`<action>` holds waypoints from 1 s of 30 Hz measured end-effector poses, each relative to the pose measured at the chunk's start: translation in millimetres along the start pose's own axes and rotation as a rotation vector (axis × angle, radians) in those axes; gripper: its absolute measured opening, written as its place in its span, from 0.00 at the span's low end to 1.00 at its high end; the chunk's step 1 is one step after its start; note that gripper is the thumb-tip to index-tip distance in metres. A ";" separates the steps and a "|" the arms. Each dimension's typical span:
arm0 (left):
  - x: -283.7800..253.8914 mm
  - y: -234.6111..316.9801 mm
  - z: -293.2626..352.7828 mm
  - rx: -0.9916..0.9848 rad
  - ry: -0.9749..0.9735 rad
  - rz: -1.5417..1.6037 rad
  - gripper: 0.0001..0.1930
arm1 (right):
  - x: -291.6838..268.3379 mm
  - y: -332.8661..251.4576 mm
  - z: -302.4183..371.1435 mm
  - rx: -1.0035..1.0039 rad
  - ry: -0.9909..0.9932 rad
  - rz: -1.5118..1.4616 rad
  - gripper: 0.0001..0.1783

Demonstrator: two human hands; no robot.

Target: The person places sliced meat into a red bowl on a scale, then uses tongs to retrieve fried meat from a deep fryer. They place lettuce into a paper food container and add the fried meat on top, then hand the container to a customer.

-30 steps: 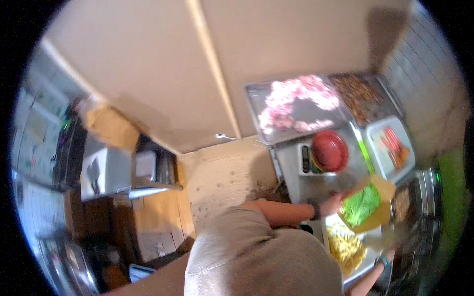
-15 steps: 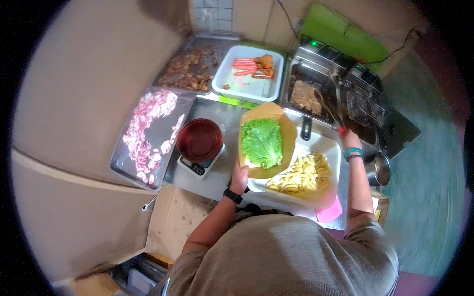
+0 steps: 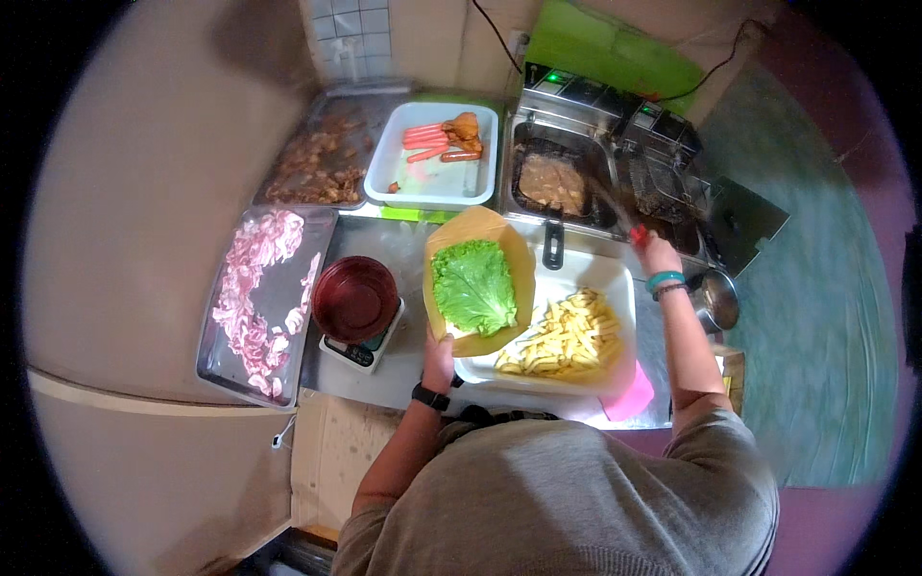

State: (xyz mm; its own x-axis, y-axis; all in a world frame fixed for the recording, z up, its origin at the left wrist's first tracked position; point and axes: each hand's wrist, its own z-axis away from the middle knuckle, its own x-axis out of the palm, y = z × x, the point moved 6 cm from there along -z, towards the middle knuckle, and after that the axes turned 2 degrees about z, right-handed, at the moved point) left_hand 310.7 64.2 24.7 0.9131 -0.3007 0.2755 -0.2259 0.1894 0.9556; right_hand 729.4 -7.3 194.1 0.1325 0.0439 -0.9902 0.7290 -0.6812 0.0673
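Observation:
My left hand (image 3: 439, 363) grips the lower edge of a brown paper wrapper (image 3: 480, 225) with a green lettuce leaf (image 3: 474, 288) in it, over the left side of a white tub. Stretched out at the right, my right hand (image 3: 659, 255) is closed on the red-ended handle of tongs (image 3: 615, 202), which are blurred. They reach over the deep fryer (image 3: 615, 144), to the right of a flat browned piece of frying food (image 3: 552, 182). Whether the tongs' tips touch anything cannot be made out.
French fries (image 3: 571, 331) fill the white tub (image 3: 622, 278). A dark red bowl (image 3: 355, 298) stands on a scale (image 3: 363, 353). A white tray (image 3: 384, 182) holds sausages; metal trays of raw meat (image 3: 252, 288) and cooked meat (image 3: 322, 154) lie left. A steel pot (image 3: 715, 298) stands right.
The view has shifted, so most things sit farther left. My right hand with the tongs has moved slightly rightward from the frying piece. My left hand still holds the wrapper with lettuce.

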 end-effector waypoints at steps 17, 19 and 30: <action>-2.5 -0.7 -3.2 -0.018 -0.079 -0.043 0.20 | -69.9 78.7 -100.1 0.088 0.036 0.153 0.24; -7.1 1.6 -0.9 -0.012 -0.050 -0.059 0.20 | -92.1 40.4 -82.2 0.079 0.190 0.227 0.23; -13.9 -15.6 -7.5 -0.070 -0.015 -0.031 0.20 | 72.2 -166.1 55.6 0.615 -1.087 -2.342 0.18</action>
State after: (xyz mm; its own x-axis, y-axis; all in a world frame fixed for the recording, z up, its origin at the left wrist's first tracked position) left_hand 304.1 72.5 5.1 0.9138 -0.3213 0.2483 -0.1733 0.2445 0.9540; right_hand 580.6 68.4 104.6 -0.4051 0.5100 0.7588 -0.9128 -0.1793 -0.3669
